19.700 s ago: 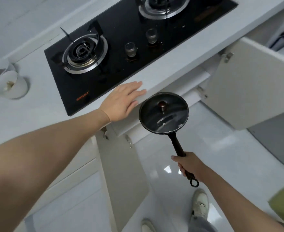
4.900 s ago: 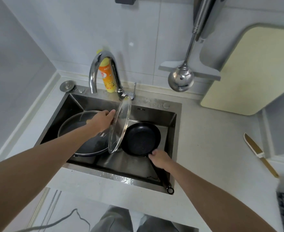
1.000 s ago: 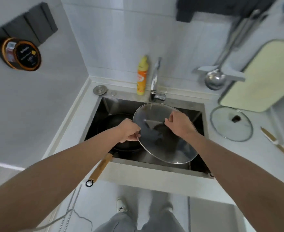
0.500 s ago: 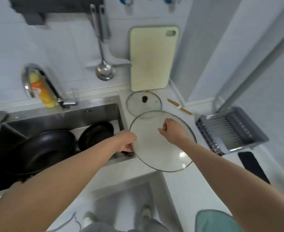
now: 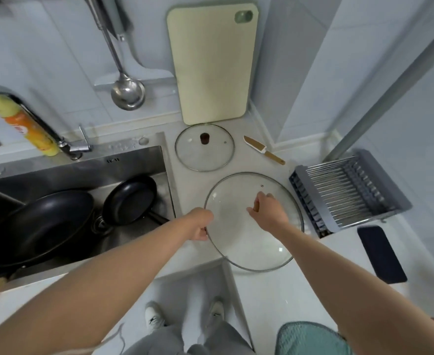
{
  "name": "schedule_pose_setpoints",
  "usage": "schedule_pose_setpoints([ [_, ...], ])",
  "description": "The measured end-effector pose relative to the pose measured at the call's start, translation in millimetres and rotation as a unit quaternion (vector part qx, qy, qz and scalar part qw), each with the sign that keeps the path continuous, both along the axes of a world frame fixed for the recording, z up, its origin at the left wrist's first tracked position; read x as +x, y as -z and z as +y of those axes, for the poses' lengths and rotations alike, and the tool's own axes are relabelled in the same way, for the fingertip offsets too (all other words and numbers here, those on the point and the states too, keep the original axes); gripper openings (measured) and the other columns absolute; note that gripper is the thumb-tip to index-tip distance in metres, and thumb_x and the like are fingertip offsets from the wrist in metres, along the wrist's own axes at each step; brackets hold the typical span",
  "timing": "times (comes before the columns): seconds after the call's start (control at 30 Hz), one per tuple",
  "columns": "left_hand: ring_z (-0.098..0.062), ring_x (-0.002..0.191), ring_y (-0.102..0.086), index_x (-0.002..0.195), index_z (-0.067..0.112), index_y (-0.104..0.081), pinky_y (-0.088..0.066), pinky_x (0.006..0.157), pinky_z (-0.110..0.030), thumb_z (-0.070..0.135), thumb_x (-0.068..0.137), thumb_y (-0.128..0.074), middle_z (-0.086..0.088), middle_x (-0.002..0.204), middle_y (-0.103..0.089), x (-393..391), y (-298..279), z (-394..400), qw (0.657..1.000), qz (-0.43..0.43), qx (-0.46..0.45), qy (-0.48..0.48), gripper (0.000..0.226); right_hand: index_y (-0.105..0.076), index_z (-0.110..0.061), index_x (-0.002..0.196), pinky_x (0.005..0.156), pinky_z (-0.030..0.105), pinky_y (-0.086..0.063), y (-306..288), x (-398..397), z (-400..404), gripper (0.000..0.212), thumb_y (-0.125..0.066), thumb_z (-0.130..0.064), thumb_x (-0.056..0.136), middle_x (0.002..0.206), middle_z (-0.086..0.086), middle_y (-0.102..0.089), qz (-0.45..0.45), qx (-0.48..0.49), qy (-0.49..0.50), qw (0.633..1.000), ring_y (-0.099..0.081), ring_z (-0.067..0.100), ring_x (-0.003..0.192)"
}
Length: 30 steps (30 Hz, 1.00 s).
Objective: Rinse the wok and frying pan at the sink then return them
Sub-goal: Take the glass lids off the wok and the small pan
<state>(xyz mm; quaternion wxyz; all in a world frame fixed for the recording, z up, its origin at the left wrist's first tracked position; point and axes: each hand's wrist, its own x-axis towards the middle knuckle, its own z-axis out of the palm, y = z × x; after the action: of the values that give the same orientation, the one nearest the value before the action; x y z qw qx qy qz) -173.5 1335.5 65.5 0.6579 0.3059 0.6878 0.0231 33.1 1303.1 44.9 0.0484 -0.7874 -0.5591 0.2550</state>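
A large black wok [image 5: 42, 224] lies tilted in the steel sink [image 5: 134, 160], its wooden handle sticking out at the lower left. Beside it on the right sits a small black frying pan [image 5: 129, 199], handle pointing right. A large glass lid [image 5: 251, 242] is over the counter right of the sink. My left hand [image 5: 200, 225] grips its left rim and my right hand [image 5: 267, 213] is closed over its middle, hiding the knob. A smaller glass lid [image 5: 204, 147] with a dark knob lies flat behind it.
A cream cutting board [image 5: 210, 62] leans on the back wall. A knife [image 5: 263, 152] lies next to the small lid. A dish rack [image 5: 349, 190] and a dark phone [image 5: 381, 253] sit to the right. The faucet [image 5: 31, 119], a yellow bottle [image 5: 24, 126] and a hanging ladle [image 5: 126, 90] are behind the sink.
Both hands have carried the large glass lid from above the sink rightwards to the counter, and it now sits lower, in front of the small lid.
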Motion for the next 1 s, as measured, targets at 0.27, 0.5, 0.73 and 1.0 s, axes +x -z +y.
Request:
schedule_pose_setpoints([
  [0.27, -0.019, 0.071, -0.064, 0.103, 0.009, -0.061, -0.056, 0.072, -0.035, 0.005, 0.097, -0.050, -0.006, 0.086, -0.066, 9.9, 5.7, -7.8, 0.997, -0.061, -0.027, -0.044, 0.014, -0.051, -0.019, 0.094, 0.066, 0.033, -0.053, 12.1, -2.6, 4.6, 0.020, -0.063, -0.034, 0.093, 0.100, 0.002, -0.049, -0.012, -0.023, 0.007, 1.000, -0.057, 0.018, 0.072],
  [0.5, -0.016, 0.095, -0.056, 0.125, 0.012, -0.057, -0.052, 0.084, -0.030, 0.020, 0.094, -0.056, 0.001, 0.103, -0.058, -23.6, -14.3, -1.9, 0.998, -0.056, 0.010, 0.018, 0.032, -0.055, -0.019, 0.123, 0.075, 0.033, -0.050, -13.1, -25.4, 23.8, 0.054, -0.045, -0.063, 0.094, 0.129, 0.005, -0.049, -0.214, -0.048, -0.083, 0.972, -0.055, 0.024, 0.107],
  [0.73, -0.019, 0.093, -0.053, 0.073, 0.027, -0.047, -0.052, 0.092, -0.034, 0.016, 0.099, -0.048, 0.003, 0.085, -0.054, -153.3, -66.1, 28.1, 0.982, 0.015, 0.180, 0.055, 0.028, -0.053, -0.019, 0.125, 0.077, 0.037, -0.052, -57.4, -187.7, 99.4, 0.046, -0.043, -0.054, 0.097, 0.120, 0.006, -0.049, -0.179, 0.044, -0.228, 0.956, -0.063, 0.028, 0.097],
  [1.0, -0.029, 0.117, -0.056, 0.129, 0.001, -0.059, -0.043, 0.100, -0.035, 0.019, 0.101, -0.044, -0.015, 0.131, -0.060, -392.2, -61.7, 6.6, 0.958, 0.189, 0.210, -0.036, 0.036, -0.056, -0.021, 0.122, 0.073, 0.036, -0.052, -53.3, -409.7, 114.2, 0.041, -0.051, -0.051, 0.096, 0.122, 0.006, -0.049, -0.109, 0.068, -0.385, 0.914, -0.065, 0.028, 0.091],
])
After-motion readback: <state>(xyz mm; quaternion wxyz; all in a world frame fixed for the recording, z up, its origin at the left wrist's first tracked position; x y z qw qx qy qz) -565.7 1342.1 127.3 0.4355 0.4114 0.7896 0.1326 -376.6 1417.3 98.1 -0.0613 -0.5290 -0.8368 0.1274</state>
